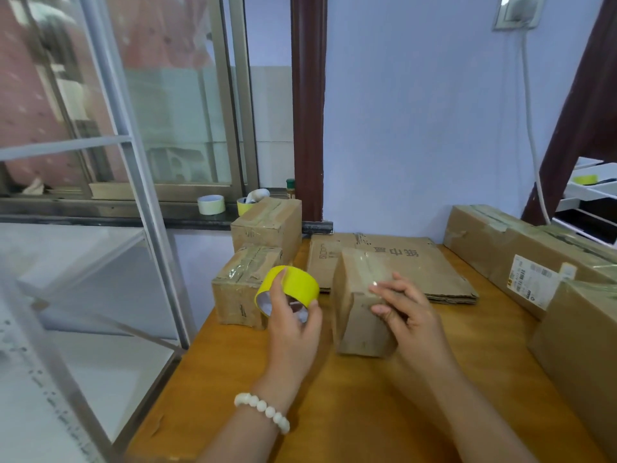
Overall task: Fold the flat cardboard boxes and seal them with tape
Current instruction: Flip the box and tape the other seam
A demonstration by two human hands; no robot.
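Note:
A small folded cardboard box (359, 295) stands in the middle of the wooden table (334, 412), with clear tape shining along its top seam. My right hand (405, 312) presses on the box's near top edge, fingers bent over the tape end. My left hand (293, 322) grips a yellow tape roll (293, 284) just left of the box, lifted off the table. Behind the box lies a stack of flat cardboard boxes (430, 269) with printed characters.
Two taped small boxes (243, 292) (267, 225) sit at the table's left edge. Larger sealed boxes (521, 259) (581, 332) line the right side. Two tape rolls (211, 204) rest on the window sill. A glass door frame (147, 202) stands at left.

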